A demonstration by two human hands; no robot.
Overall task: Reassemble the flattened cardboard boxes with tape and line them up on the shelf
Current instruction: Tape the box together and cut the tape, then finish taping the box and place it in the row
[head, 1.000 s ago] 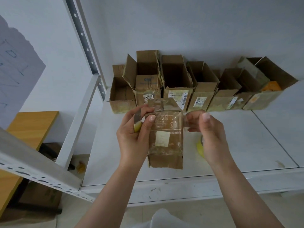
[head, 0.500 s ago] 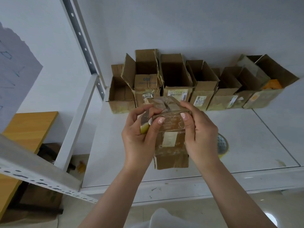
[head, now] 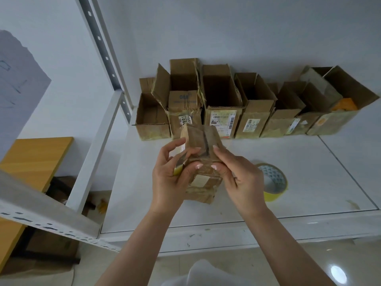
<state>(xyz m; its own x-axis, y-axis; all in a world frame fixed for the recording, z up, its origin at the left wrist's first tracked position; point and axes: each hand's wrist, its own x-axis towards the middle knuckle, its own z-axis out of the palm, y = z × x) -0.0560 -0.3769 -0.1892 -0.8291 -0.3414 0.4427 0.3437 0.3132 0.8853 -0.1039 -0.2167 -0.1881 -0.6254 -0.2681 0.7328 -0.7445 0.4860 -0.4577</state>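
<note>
The fingers [head: 197,166] of the left hand [head: 171,182] are curling around the left side of a small cardboard box [head: 203,162], the thumb pressing on its taped front. The same hand is also holding a small yellow-edged object [head: 177,169] against the palm; what it is cannot be told. The fingers of the right hand [head: 241,182] are pinching the box's right edge, index finger lying along the closed top flaps. The box is being held upright above the white shelf [head: 309,162], clear of its deck. A roll of yellow tape [head: 272,182] is lying flat on the shelf just beside the right hand. Further back, a row of open boxes [head: 247,108] is standing side by side against the wall [head: 247,27].
</note>
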